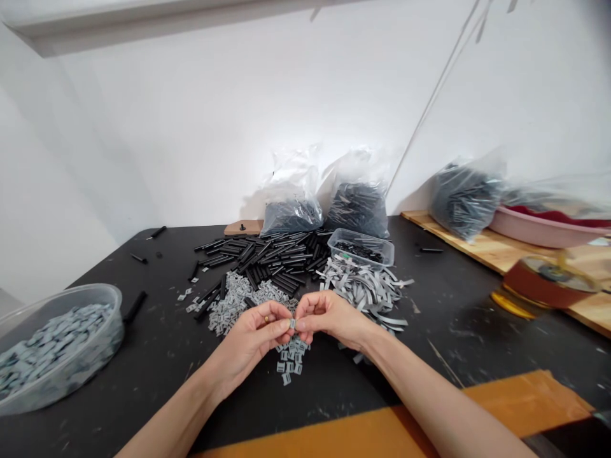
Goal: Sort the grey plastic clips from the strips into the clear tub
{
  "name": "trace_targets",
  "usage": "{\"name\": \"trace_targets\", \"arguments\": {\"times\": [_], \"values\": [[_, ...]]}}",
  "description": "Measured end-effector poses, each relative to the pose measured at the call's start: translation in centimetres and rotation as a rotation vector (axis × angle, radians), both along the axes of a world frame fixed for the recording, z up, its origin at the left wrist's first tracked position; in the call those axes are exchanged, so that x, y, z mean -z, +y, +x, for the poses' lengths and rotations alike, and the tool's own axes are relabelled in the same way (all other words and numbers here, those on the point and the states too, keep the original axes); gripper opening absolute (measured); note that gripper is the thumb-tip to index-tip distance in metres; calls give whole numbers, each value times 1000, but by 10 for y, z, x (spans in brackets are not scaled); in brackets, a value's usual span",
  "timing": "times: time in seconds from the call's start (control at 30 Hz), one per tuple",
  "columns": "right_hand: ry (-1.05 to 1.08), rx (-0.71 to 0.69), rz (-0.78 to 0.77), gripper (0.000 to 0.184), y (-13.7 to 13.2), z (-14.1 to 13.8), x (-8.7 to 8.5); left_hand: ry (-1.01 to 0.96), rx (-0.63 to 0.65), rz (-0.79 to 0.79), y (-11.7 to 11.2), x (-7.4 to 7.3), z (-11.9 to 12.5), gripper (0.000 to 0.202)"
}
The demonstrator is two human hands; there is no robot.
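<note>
My left hand (263, 327) and my right hand (321, 316) meet in front of me over the table. Between their fingertips they pinch one small grey plastic buckle (293, 324), each hand on one side of it. Just below lie loose grey buckles (289, 367), and a larger heap of the same buckles (232, 305) spreads to the left. Behind the hands is a pile of black plastic tubes (281, 254). Cut grey strips (365, 286) lie heaped beyond my right hand.
A clear tub (112, 299) of grey pieces stands at the left. A clear tray (387, 253) holds small black parts. Plastic bags (358, 203) lean on the wall. At right are a wooden board (420, 224), a pink basin (534, 235) and a tape roll (539, 280). Brown tape (520, 401) covers the near edge.
</note>
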State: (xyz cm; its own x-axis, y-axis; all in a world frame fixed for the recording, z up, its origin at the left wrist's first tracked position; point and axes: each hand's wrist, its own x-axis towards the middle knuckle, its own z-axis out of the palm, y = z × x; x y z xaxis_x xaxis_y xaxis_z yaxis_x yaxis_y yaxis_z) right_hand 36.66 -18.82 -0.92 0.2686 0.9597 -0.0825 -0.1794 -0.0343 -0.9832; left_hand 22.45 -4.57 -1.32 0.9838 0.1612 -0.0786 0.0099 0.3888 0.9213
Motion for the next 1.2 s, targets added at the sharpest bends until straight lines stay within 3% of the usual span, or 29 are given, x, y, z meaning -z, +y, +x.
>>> {"name": "trace_targets", "arguments": {"times": [0.23,0.53,0.7,0.8,1.0,1.2], "values": [[-108,-30,-1,28,-1,1,-1,23,-15,16,2,0,0,10],[-167,52,162,27,5,-5,8,45,-36,-24,1,3,1,10],[-383,18,262,13,2,-6,1,69,-17,-61,5,3,1,12],[-461,71,311,8,1,-6,-4,48,-65,-71,12,3,1,12],[-275,72,271,9,2,-8,-3,14,-161,-162,17,5,3,15],[-231,87,229,19,1,-11,-4,53,-76,-206,7,11,3,15]]}}
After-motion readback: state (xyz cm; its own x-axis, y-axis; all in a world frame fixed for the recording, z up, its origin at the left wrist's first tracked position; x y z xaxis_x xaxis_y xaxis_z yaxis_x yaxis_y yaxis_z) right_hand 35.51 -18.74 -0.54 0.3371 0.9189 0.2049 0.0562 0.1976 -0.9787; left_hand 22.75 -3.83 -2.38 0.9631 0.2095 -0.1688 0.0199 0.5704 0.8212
